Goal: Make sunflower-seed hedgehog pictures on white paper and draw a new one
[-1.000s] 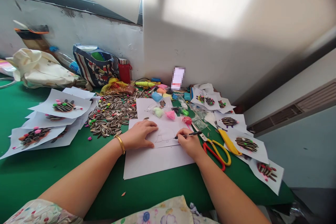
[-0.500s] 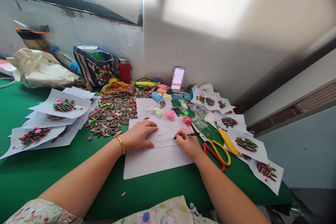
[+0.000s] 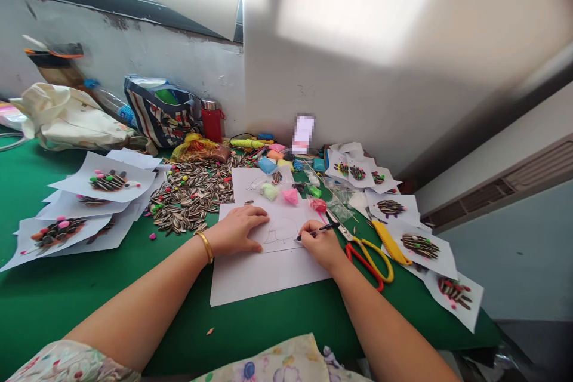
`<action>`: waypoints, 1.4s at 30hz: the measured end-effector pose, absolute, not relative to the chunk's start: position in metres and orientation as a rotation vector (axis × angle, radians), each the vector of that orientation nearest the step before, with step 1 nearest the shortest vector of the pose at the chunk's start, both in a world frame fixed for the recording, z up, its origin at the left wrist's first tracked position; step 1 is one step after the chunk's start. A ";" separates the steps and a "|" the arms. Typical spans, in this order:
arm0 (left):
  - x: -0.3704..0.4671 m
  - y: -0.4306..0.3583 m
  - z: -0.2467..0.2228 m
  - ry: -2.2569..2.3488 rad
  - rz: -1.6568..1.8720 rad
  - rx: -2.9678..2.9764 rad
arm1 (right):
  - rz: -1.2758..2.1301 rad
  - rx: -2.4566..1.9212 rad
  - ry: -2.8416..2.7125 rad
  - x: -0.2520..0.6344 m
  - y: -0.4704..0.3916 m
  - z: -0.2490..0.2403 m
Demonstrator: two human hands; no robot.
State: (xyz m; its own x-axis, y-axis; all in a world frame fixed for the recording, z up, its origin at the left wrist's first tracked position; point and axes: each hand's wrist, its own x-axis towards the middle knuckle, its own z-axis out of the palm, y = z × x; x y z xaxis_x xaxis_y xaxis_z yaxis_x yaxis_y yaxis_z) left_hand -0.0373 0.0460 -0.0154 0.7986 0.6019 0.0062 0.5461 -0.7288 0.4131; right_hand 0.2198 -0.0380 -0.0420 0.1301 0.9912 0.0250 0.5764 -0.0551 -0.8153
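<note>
Pen (image 3: 329,227) has shifted slightly, slanting tip-leftward, gripped by right hand (image 3: 319,245); left hand (image 3: 236,230) lies spread.

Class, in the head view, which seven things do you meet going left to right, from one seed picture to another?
Leftmost sunflower-seed picture, gold bangle, left hand, outline drawing, right hand, scissors handles, rightmost sunflower-seed picture.

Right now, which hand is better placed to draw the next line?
Probably the right hand: it grips the black pen, its tip by the drawing. The left hand rests spread on the paper, holding no pen.
</note>
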 end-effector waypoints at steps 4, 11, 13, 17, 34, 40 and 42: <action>-0.037 0.047 -0.017 0.864 0.197 2.589 | 0.757 -1.712 -1.527 0.221 -0.038 -0.042; -0.037 0.046 -0.016 0.868 0.191 2.597 | 0.750 -1.706 -1.533 0.222 -0.037 -0.042; -0.037 0.046 -0.015 0.876 0.184 2.594 | 0.741 -1.705 -1.533 0.222 -0.037 -0.042; -0.037 0.046 -0.015 0.878 0.180 2.590 | 0.741 -1.726 -1.522 0.221 -0.038 -0.041; -0.037 0.045 -0.015 0.886 0.179 2.600 | 0.710 -1.513 -1.478 0.207 -0.041 -0.029; -0.037 0.045 -0.017 0.884 0.204 2.610 | 0.838 -1.457 -1.561 0.188 -0.042 -0.030; -0.036 0.045 -0.017 0.887 0.200 2.609 | 0.855 -1.463 -1.571 0.185 -0.041 -0.033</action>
